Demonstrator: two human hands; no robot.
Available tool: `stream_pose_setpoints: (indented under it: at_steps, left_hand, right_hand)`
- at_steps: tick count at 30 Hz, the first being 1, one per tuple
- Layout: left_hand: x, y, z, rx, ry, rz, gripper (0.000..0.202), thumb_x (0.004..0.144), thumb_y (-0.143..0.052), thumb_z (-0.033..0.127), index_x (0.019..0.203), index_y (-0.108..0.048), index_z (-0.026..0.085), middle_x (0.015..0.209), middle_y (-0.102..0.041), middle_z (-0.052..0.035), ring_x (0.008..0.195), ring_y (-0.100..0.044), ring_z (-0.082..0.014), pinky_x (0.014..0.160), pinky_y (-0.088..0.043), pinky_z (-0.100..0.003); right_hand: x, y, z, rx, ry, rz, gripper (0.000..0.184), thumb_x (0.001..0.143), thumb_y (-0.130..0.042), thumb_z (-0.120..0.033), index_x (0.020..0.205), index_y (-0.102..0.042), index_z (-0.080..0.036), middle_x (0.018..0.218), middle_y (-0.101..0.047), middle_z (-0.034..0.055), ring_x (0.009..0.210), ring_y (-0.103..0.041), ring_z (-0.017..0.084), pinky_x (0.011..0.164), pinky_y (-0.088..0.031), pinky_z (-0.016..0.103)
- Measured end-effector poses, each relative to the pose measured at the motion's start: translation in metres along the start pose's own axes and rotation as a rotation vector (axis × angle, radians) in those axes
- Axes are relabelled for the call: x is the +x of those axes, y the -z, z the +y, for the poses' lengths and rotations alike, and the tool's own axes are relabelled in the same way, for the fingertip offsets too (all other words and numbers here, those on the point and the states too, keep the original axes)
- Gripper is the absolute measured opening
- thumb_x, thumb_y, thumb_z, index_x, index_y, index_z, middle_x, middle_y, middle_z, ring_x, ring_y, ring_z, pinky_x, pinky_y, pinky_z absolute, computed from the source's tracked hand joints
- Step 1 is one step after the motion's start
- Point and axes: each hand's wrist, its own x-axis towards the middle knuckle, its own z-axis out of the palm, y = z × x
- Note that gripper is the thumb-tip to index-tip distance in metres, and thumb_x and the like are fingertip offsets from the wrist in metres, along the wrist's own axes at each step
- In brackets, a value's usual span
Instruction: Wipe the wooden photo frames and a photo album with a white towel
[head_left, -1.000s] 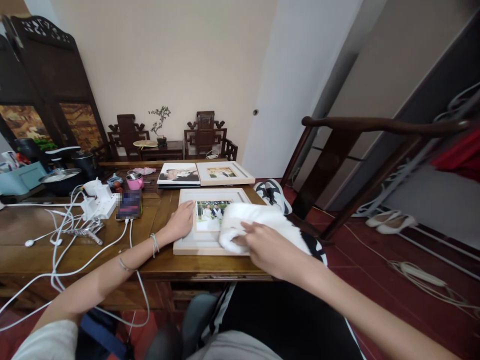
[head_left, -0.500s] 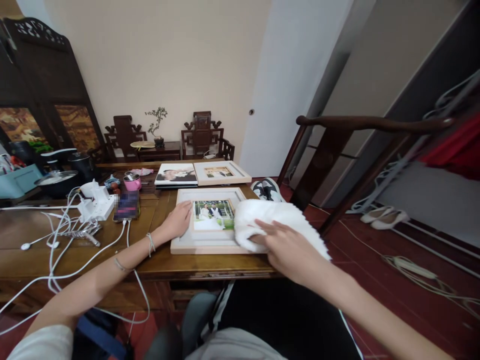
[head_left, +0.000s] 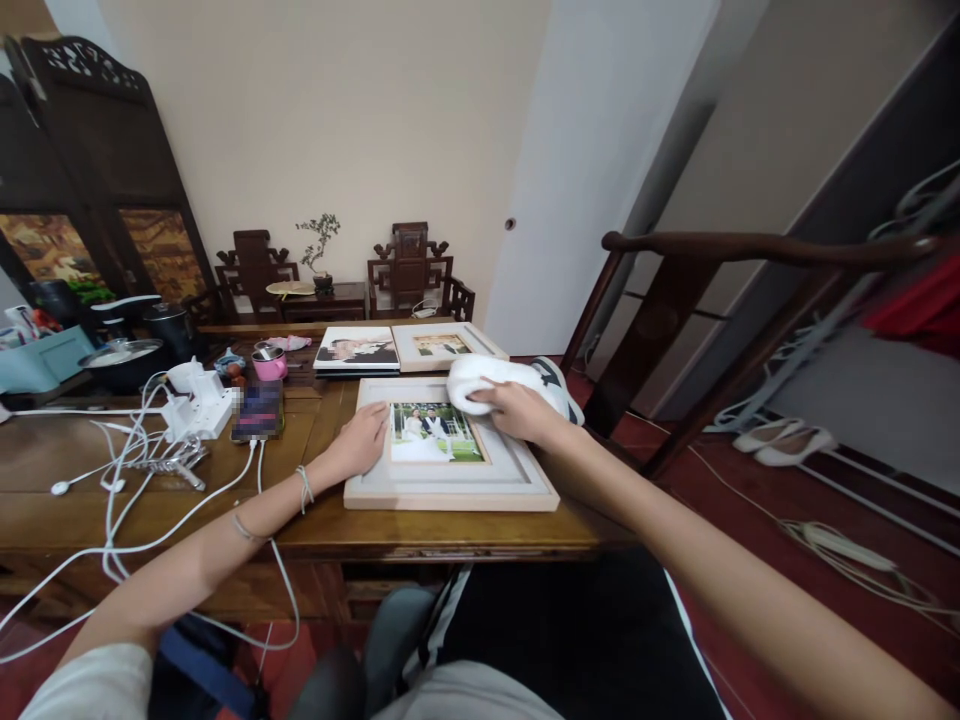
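Observation:
A light wooden picture frame [head_left: 450, 487] with a wedding photo lies flat on the dark wooden table [head_left: 67, 500] in front of me. My left hand [head_left: 358, 443] rests flat on the frame's left edge, fingers stretched out. My right hand [head_left: 517, 411] presses a white fluffy cloth [head_left: 480, 375] onto the frame's far right corner, fingers closed over it.
Two more pictures [head_left: 358, 349] lie behind the frame. To the left are a phone [head_left: 257, 410], a white power strip [head_left: 196, 408] with tangled cables, a pink cup [head_left: 269, 362] and a pot [head_left: 120, 360]. A dark wooden chair [head_left: 720, 255] stands to the right, sneakers [head_left: 556, 384] by the table's corner.
My right hand has slid the white cloth from the frame's near right part up to its far right corner, uncovering the frame's right side. The left hand has stayed put.

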Motion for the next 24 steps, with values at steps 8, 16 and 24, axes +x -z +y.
stream_pose_setpoints:
  at_steps: [8,16,24]
  left_hand:
    - [0.001,0.002,-0.001,-0.042,-0.005,0.024,0.042,0.088,-0.035,0.013,0.125,-0.055,0.011,0.134,-0.054,-0.0141,0.128,-0.047,-0.0244,0.110,-0.037,-0.043]
    - [-0.001,-0.006,-0.009,-0.085,0.020,0.014,0.058,0.075,-0.037,-0.002,0.129,-0.053,0.012,0.139,-0.049,-0.0130,0.131,-0.043,-0.0238,0.111,-0.035,-0.042]
    - [-0.004,-0.010,-0.009,-0.081,0.043,0.019,0.059,0.076,-0.037,-0.001,0.132,-0.050,0.014,0.142,-0.047,-0.0122,0.134,-0.040,-0.0218,0.113,-0.033,-0.042]
  right_hand:
    - [0.078,-0.001,-0.070,-0.182,0.346,0.125,0.066,0.078,-0.041,0.006,0.138,-0.046,-0.020,0.143,-0.044,0.0158,0.132,-0.039,0.026,0.105,-0.029,0.042]
    - [0.077,-0.013,-0.055,-0.149,0.331,-0.001,0.057,0.079,-0.045,0.000,0.129,-0.058,-0.025,0.120,-0.064,0.0116,0.106,-0.060,0.025,0.093,-0.037,0.037]
    - [0.004,0.006,-0.003,-0.247,0.099,-0.059,0.056,0.076,-0.042,0.001,0.123,-0.063,-0.022,0.102,-0.070,0.0121,0.091,-0.063,0.024,0.081,-0.042,0.035]
